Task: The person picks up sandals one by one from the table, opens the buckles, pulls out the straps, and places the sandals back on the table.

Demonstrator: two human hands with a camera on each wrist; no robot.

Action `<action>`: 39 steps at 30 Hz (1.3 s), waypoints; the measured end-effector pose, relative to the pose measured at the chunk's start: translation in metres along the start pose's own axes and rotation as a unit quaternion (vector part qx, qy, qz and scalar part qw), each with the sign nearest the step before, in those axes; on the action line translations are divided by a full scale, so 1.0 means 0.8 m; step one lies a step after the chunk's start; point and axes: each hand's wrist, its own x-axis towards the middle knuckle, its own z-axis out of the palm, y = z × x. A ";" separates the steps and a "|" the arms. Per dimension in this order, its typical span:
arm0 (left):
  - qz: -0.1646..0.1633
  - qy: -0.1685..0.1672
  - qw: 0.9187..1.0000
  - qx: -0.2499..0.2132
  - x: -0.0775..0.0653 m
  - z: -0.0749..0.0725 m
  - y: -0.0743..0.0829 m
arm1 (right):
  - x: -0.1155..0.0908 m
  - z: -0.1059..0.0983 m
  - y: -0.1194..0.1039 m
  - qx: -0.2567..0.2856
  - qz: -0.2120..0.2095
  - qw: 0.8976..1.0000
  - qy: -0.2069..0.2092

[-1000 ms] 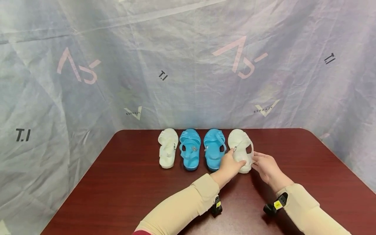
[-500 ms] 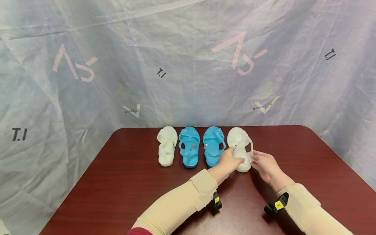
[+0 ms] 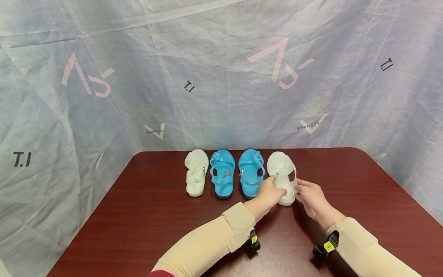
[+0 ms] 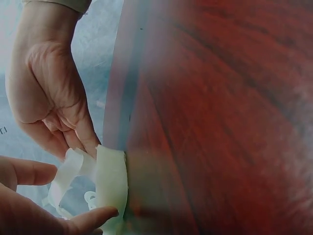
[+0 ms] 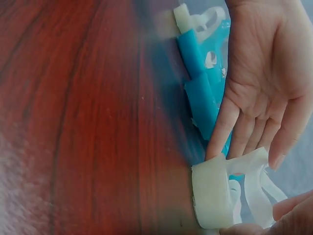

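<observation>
At the right end of a row of sandals, a white sandal [image 3: 282,163] lies on the brown table with its heel toward me. My left hand [image 3: 267,197] is at its left side, fingers against the edge and thumb reaching over the heel. From the right, my right hand [image 3: 314,198] touches the side of the sandal near the back strap. The right wrist view shows my left hand's fingers [image 5: 242,134] fairly straight beside the white heel [image 5: 212,196]. In the left wrist view my right hand [image 4: 54,83] meets the strap from the other side.
Two blue sandals [image 3: 223,188] [image 3: 250,188] and another white sandal [image 3: 195,188] lie to the left, toes toward the table's far edge. The table [image 3: 155,215] backs onto a hanging grey printed cloth [image 3: 221,77]. Black wrist cameras sit under both cuffs.
The right-hand white sandal has slid slightly toward me, both hands moving with it. The other sandals keep their places; the head view has shifted a little.
</observation>
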 end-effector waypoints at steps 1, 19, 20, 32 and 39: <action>0.001 0.000 1.000 0.000 -0.001 0.000 0.000 | -0.001 0.000 0.000 -0.001 0.001 1.000 0.002; 0.005 0.002 1.000 0.028 -0.015 -0.004 -0.001 | -0.015 0.006 0.001 -0.014 0.007 1.000 0.010; 0.005 0.001 1.000 0.028 -0.016 -0.004 -0.001 | -0.016 0.005 0.001 -0.012 0.007 1.000 0.006; 0.002 0.000 1.000 0.012 -0.022 -0.004 -0.004 | -0.024 0.001 0.003 -0.023 0.009 1.000 -0.008; 0.004 -0.004 1.000 0.011 -0.025 -0.004 -0.007 | -0.026 0.002 0.003 -0.023 0.011 1.000 -0.005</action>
